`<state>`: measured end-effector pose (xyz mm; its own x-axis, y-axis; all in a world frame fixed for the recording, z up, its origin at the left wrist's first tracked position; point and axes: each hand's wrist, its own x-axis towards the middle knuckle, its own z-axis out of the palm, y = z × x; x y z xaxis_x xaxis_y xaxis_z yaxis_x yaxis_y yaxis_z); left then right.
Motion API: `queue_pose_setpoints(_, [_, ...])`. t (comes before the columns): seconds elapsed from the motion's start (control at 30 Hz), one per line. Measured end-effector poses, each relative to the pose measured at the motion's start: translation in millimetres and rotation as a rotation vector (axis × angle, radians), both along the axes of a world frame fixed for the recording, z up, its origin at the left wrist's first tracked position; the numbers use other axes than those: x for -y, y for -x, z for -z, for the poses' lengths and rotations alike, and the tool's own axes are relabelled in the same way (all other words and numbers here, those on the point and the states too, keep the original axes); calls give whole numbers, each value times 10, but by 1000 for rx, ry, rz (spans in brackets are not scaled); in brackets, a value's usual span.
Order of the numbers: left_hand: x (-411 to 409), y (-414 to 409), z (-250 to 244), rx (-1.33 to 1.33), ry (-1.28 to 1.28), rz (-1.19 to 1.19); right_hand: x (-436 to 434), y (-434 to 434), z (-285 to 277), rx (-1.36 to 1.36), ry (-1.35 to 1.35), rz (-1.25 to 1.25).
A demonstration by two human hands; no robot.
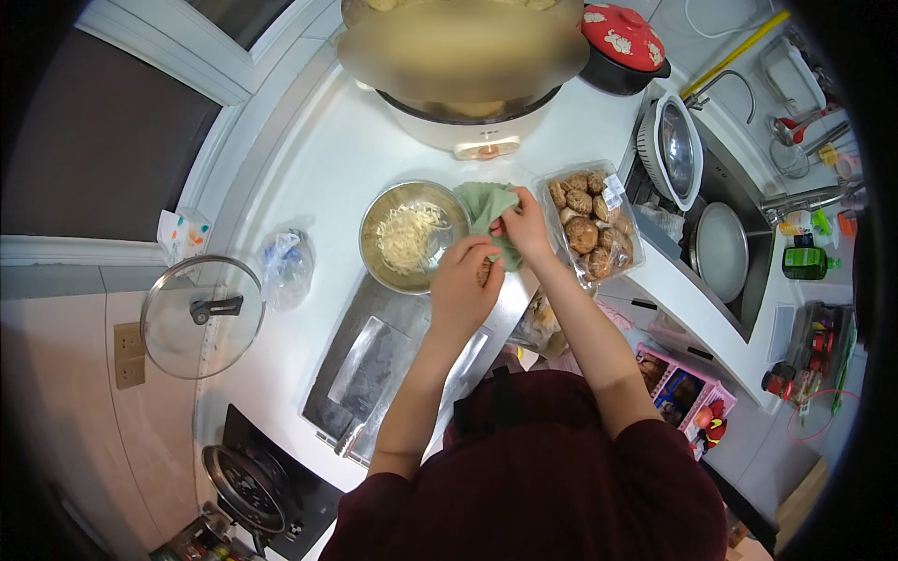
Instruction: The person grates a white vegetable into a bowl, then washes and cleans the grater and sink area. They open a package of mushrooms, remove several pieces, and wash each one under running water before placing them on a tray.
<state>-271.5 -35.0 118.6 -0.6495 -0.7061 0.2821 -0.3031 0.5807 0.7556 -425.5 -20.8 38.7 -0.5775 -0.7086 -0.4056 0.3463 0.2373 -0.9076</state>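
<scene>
My left hand (464, 284) curls around a small brown piece (484, 271) that looks like a shiitake mushroom, mostly hidden by the fingers. My right hand (523, 223) pinches a green cloth (485, 203), which lies bunched on the counter beneath both hands. Just left of the cloth is a round metal bowl (366, 242) with pale shreds (407, 242) in it. To the right, a clear plastic tray (637, 261) holds several whole shiitake mushrooms (582, 235). A grey metal board (351, 336) lies below the bowl, under my left forearm.
A white electric pot (438, 130) stands at the back, its top blurred. Beside it is a red-lidded pot (624, 35). At right, the sink (754, 294) holds a metal pan (721, 252). A glass lid (168, 315), a plastic bag (287, 270) and a stove pan (242, 484) are at left.
</scene>
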Motion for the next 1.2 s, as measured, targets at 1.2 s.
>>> queue_pose_setpoints(1.2, [516, 204, 242, 16, -192, -74, 967, 373, 649, 776, 356, 459])
